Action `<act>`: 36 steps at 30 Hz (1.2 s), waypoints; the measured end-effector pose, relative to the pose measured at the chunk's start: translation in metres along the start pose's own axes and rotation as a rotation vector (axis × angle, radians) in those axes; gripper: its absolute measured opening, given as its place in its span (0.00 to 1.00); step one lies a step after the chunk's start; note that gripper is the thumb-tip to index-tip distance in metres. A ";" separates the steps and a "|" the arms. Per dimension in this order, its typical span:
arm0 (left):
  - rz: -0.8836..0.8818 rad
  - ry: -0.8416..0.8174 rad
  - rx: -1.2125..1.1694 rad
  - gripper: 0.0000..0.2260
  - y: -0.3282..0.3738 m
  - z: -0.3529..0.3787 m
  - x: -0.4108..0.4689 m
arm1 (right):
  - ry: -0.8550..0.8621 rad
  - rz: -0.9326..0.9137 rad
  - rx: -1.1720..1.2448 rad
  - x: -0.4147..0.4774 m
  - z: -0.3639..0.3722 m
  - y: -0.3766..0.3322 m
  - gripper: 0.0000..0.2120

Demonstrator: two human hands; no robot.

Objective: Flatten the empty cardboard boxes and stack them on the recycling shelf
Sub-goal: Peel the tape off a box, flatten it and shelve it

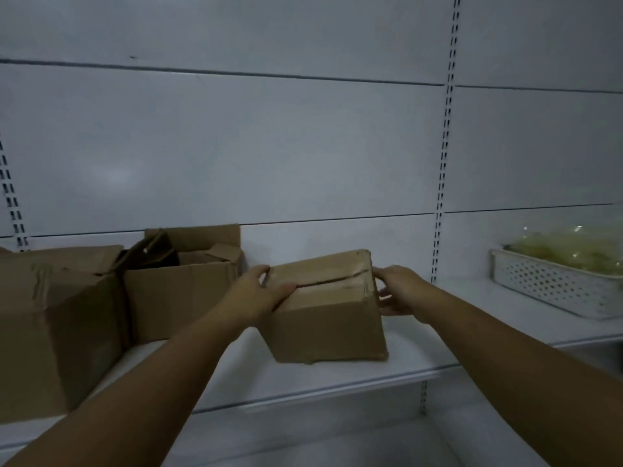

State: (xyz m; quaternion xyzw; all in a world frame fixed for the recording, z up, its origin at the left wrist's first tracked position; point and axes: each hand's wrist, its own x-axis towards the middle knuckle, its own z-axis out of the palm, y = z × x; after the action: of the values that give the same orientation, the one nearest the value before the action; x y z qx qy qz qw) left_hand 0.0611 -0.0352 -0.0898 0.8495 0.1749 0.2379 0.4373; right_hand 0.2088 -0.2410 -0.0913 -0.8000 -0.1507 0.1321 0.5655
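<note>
Big box point(50, 325) and open box point(182, 291) stand unflattened on the shelf point(337, 375). Left hand point(259, 294) grips one end of the small box point(327, 315), tilted, flaps closed; right hand point(401, 291) grips the other. Nothing flattened; judged barely begun.

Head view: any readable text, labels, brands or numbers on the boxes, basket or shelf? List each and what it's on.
None readable in this frame.
Small box, held by the left hand and right hand: plain brown cardboard, no print.
Open box and large box: no print on the faces shown.
White basket: no label visible.
</note>
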 end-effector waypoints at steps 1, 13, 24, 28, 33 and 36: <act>-0.015 -0.017 0.025 0.32 -0.001 0.007 0.004 | -0.001 -0.065 -0.215 0.005 -0.004 0.003 0.18; -0.074 0.041 -0.123 0.09 0.008 0.076 0.085 | -0.374 -0.688 -0.169 0.030 -0.033 0.033 0.26; -0.043 0.454 0.107 0.12 0.010 0.106 0.117 | -0.174 -1.132 -0.607 0.047 -0.018 0.038 0.27; 0.136 0.485 -0.289 0.09 0.017 0.105 0.060 | -0.065 -1.191 -0.573 0.048 -0.007 0.039 0.20; 0.321 0.177 -0.043 0.15 0.000 0.112 0.004 | 0.001 -1.210 -0.655 0.044 0.000 0.032 0.20; 0.340 0.047 0.101 0.38 -0.010 0.108 0.004 | 0.016 -1.233 -0.656 0.042 -0.001 0.030 0.25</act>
State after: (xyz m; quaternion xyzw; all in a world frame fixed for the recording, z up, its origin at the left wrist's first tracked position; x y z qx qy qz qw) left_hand 0.1237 -0.0984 -0.1516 0.8818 0.0507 0.3190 0.3436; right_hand 0.2509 -0.2350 -0.1205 -0.6989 -0.6053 -0.2712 0.2674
